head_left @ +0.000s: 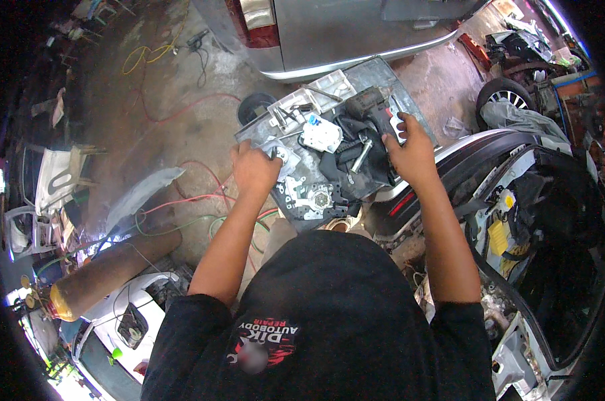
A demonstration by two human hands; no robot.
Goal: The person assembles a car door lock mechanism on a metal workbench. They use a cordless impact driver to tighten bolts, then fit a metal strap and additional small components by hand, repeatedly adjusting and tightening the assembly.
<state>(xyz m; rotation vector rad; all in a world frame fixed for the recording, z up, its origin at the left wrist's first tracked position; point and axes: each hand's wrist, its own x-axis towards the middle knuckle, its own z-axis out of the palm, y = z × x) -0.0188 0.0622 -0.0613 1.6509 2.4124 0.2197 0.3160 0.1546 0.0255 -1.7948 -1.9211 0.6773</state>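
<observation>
A grey metal panel (376,77) lies flat in front of me, covered with car parts. My left hand (253,168) rests at its left edge, fingers closed around a small silver metal part (280,155). My right hand (409,150) is at the panel's right side, gripping a small white plastic piece (398,125). Between my hands lie a white plastic latch with a blue tab (321,134), a silver socket tool (361,155), black fabric (346,167) and a dark cordless drill (369,107). A silver geared mechanism (314,198) sits at the near edge.
A silver car's rear bumper (356,57) stands beyond the panel. A stripped car body with open trunk (550,220) is to my right, a wheel (504,93) behind it. Red and green hoses (195,207), a gas cylinder (115,267) and white body parts (55,180) lie on the concrete floor at left.
</observation>
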